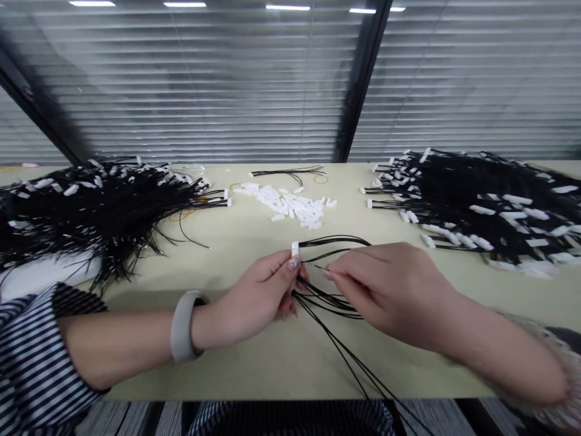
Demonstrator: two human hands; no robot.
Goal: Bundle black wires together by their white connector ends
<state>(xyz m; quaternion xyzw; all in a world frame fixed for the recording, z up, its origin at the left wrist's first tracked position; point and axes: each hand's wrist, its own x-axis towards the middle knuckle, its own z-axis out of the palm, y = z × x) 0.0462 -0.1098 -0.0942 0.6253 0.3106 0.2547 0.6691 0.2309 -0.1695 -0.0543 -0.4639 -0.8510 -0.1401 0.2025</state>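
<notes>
My left hand [267, 290] pinches a white plastic connector [295, 248] upright between thumb and fingers, above the middle of the table. Several black wires [327, 300] run out of the connector's right side, some trailing down past the table's front edge. To the right, my right hand [385, 284] is closed, thumb against forefinger, on the end of a single black wire [319, 266]. The tip of that wire points at the connector, a short way from it; whether it touches is too small to tell. My left fingers cover the connector's middle.
A heap of loose white connectors [290, 204] lies beyond my hands. Bundles of black wires with white connectors are piled at the left [91, 212] and right [481, 206]. A thin wire bundle [281, 172] and rubber band [320, 179] lie near the back edge, before window blinds [204, 91].
</notes>
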